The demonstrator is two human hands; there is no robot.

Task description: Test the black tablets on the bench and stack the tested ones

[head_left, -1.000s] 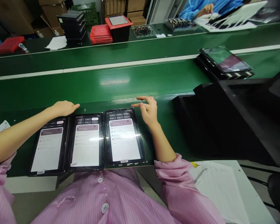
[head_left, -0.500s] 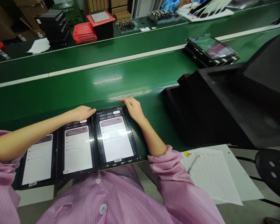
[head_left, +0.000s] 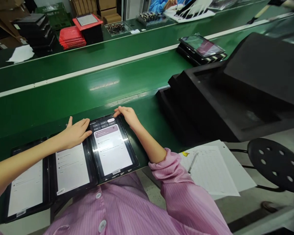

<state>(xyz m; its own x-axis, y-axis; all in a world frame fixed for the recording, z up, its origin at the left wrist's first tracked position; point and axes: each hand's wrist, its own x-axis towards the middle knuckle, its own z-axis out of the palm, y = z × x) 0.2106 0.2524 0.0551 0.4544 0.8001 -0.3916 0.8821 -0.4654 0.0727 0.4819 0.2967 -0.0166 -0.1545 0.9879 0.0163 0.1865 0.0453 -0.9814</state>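
On 3 tablets (head_left: 112, 148), unreadable text; both hands (head_left: 75, 133) rest flat, gripping nothing.

Both forearms reach forward from pink striped sleeves, the left hand (head_left: 75, 133) lying palm down with fingers spread and thumb raised, the right hand (head_left: 127, 115) palm down farther ahead, its fingers extended loosely toward the left.

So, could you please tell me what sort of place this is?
Probably an electronics assembly or testing line: a long green conveyor belt, three lit tablets laid side by side under the hands, and stacked black trays.
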